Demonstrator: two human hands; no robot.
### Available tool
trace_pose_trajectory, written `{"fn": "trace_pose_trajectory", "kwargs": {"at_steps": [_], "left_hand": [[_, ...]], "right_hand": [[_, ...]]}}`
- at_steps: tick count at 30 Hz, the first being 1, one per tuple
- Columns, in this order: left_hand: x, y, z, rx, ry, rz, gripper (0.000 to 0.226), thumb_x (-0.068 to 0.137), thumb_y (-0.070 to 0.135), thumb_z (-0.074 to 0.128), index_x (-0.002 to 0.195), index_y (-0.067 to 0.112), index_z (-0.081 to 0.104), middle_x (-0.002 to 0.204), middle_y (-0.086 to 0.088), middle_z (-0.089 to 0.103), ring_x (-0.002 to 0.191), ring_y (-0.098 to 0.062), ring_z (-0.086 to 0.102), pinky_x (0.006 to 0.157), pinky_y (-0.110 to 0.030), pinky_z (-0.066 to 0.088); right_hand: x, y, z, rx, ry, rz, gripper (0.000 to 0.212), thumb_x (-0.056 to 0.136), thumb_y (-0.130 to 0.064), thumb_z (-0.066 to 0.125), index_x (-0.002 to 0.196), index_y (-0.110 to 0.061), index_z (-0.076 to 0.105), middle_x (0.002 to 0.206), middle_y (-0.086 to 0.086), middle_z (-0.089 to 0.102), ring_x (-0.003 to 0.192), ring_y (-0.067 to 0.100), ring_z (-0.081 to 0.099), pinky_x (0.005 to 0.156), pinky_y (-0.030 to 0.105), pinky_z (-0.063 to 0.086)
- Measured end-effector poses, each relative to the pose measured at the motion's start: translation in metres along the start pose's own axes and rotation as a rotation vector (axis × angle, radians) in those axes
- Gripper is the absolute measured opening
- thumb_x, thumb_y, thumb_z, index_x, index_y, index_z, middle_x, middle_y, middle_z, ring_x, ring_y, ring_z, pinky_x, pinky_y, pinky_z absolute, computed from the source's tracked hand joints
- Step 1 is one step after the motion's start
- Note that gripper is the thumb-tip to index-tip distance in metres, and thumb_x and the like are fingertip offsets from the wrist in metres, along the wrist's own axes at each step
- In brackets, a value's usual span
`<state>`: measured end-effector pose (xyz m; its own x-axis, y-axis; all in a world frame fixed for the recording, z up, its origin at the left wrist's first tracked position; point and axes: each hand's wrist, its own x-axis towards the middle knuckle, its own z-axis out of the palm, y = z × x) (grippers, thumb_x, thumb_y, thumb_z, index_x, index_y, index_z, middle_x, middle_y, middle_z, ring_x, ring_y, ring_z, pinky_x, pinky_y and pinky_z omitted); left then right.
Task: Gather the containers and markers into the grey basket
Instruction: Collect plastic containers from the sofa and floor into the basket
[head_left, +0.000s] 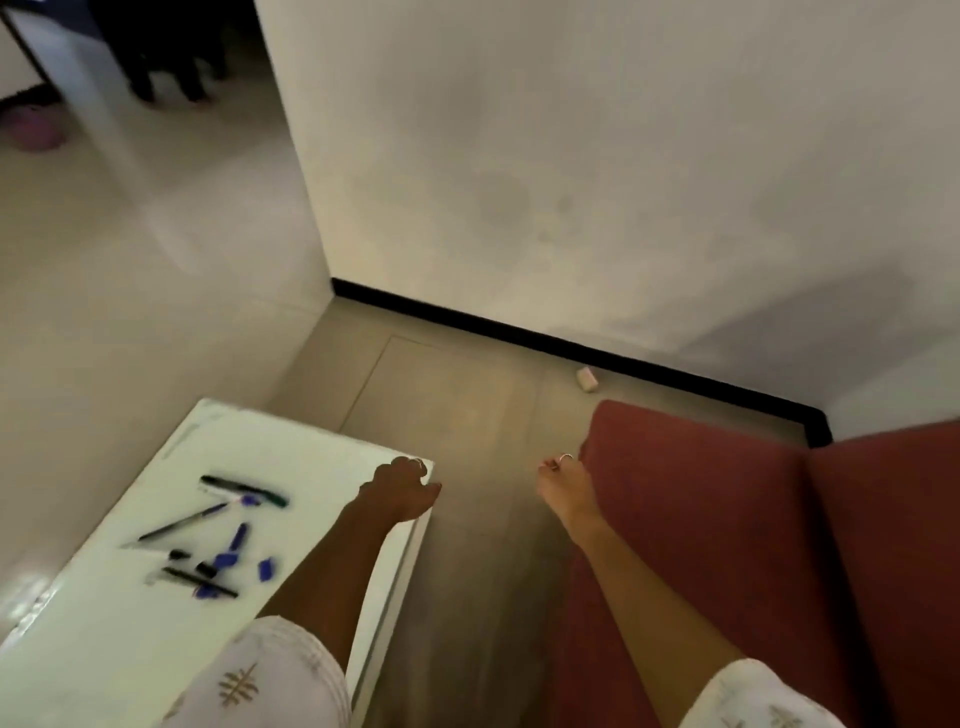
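Observation:
Several markers and loose caps, black and blue, lie scattered on a white table (130, 639) at the lower left; a long dark marker (244, 490) lies farthest, a thin pen (182, 524) and blue caps (235, 545) nearer. My left hand (402, 488) hovers over the table's far right corner, fingers curled, with nothing seen in it. My right hand (563, 486) reaches out over the floor beside the red sofa, fingers loosely apart and empty. No grey basket or container is in view.
A red sofa (727, 545) fills the lower right. A small pale object (587, 378) lies on the floor by the black skirting. A white wall corner (322, 234) stands ahead, with tiled floor to the left and a pink object (36, 130) far left.

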<state>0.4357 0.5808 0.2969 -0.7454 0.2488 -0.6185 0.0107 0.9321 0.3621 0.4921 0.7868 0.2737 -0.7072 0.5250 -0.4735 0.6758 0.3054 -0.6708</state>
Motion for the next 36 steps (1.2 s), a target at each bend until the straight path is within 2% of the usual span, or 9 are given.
{"fn": "trace_pose_trajectory", "kwargs": {"at_steps": [2, 6, 9, 12, 17, 22, 26, 31, 36], "left_hand": [[0.014, 0.025, -0.015, 0.047, -0.016, 0.050, 0.050, 0.094, 0.039, 0.046, 0.136, 0.012, 0.044, 0.148, -0.008, 0.038, 0.137, -0.027, 0.035, 0.113, -0.040, 0.030], [0.046, 0.060, -0.042, 0.230, -0.093, 0.088, 0.053, 0.095, 0.040, 0.043, 0.139, 0.010, 0.041, 0.148, -0.011, 0.039, 0.136, -0.029, 0.037, 0.112, -0.039, 0.031], [0.081, 0.086, -0.062, 0.351, -0.166, 0.092, 0.054, 0.097, 0.039, 0.040, 0.141, 0.008, 0.038, 0.148, -0.011, 0.039, 0.136, -0.028, 0.038, 0.112, -0.037, 0.032], [0.119, 0.118, -0.082, 0.392, -0.221, 0.131, 0.052, 0.099, 0.037, 0.038, 0.141, 0.006, 0.039, 0.146, -0.012, 0.042, 0.133, -0.027, 0.042, 0.109, -0.036, 0.034], [0.190, 0.171, -0.109, 0.453, -0.273, 0.165, 0.051, 0.099, 0.038, 0.036, 0.138, 0.005, 0.043, 0.144, -0.011, 0.045, 0.131, -0.027, 0.044, 0.107, -0.036, 0.036], [0.252, 0.235, -0.114, 0.469, -0.307, 0.212, 0.053, 0.098, 0.038, 0.037, 0.141, 0.008, 0.038, 0.147, -0.011, 0.041, 0.134, -0.027, 0.041, 0.109, -0.036, 0.034], [0.304, 0.289, -0.107, 0.388, -0.301, 0.265, 0.056, 0.098, 0.036, 0.041, 0.146, 0.010, 0.028, 0.151, -0.012, 0.035, 0.136, -0.027, 0.038, 0.112, -0.036, 0.032], [0.381, 0.348, -0.092, 0.315, -0.307, 0.248, 0.055, 0.096, 0.034, 0.045, 0.145, 0.011, 0.031, 0.150, -0.012, 0.037, 0.134, -0.026, 0.041, 0.111, -0.036, 0.035], [0.458, 0.378, -0.070, 0.234, -0.323, 0.192, 0.051, 0.097, 0.033, 0.046, 0.141, 0.010, 0.037, 0.143, -0.013, 0.045, 0.129, -0.026, 0.046, 0.107, -0.034, 0.037]], "right_hand": [[0.016, 0.001, -0.018, 0.045, 0.039, 0.014, 0.016, 0.087, -0.009, 0.048, 0.075, -0.013, 0.058, 0.084, 0.012, 0.064, 0.085, 0.031, 0.064, 0.077, 0.042, 0.051], [0.038, -0.006, -0.052, 0.081, 0.051, 0.030, 0.024, 0.087, -0.011, 0.048, 0.066, -0.021, 0.052, 0.079, 0.006, 0.064, 0.074, 0.022, 0.060, 0.072, 0.037, 0.052], [0.066, -0.008, -0.073, 0.082, 0.021, 0.045, 0.019, 0.089, -0.013, 0.046, 0.074, -0.014, 0.058, 0.083, 0.009, 0.066, 0.078, 0.023, 0.063, 0.076, 0.038, 0.052], [0.101, -0.010, -0.094, 0.089, 0.040, 0.113, 0.020, 0.090, -0.012, 0.045, 0.085, -0.002, 0.061, 0.081, 0.013, 0.066, 0.071, 0.022, 0.061, 0.067, 0.038, 0.051], [0.164, -0.028, -0.127, 0.198, 0.090, 0.227, 0.017, 0.091, -0.011, 0.044, 0.078, -0.011, 0.054, 0.073, 0.008, 0.059, 0.057, 0.016, 0.054, 0.055, 0.026, 0.042], [0.225, -0.035, -0.150, 0.317, 0.077, 0.293, 0.013, 0.094, -0.012, 0.044, 0.090, -0.007, 0.055, 0.073, 0.006, 0.059, 0.058, 0.015, 0.054, 0.052, 0.023, 0.041], [0.289, -0.027, -0.168, 0.358, 0.056, 0.360, 0.013, 0.093, -0.011, 0.041, 0.087, -0.010, 0.052, 0.072, 0.006, 0.058, 0.057, 0.013, 0.053, 0.053, 0.022, 0.040], [0.397, -0.009, -0.188, 0.351, 0.039, 0.422, 0.019, 0.087, -0.007, 0.043, 0.070, -0.010, 0.051, 0.069, 0.012, 0.058, 0.055, 0.018, 0.050, 0.048, 0.023, 0.039], [0.492, 0.020, -0.181, 0.333, -0.045, 0.492, 0.023, 0.088, -0.012, 0.045, 0.066, -0.019, 0.050, 0.083, 0.012, 0.058, 0.071, 0.022, 0.052, 0.057, 0.026, 0.040]]}}
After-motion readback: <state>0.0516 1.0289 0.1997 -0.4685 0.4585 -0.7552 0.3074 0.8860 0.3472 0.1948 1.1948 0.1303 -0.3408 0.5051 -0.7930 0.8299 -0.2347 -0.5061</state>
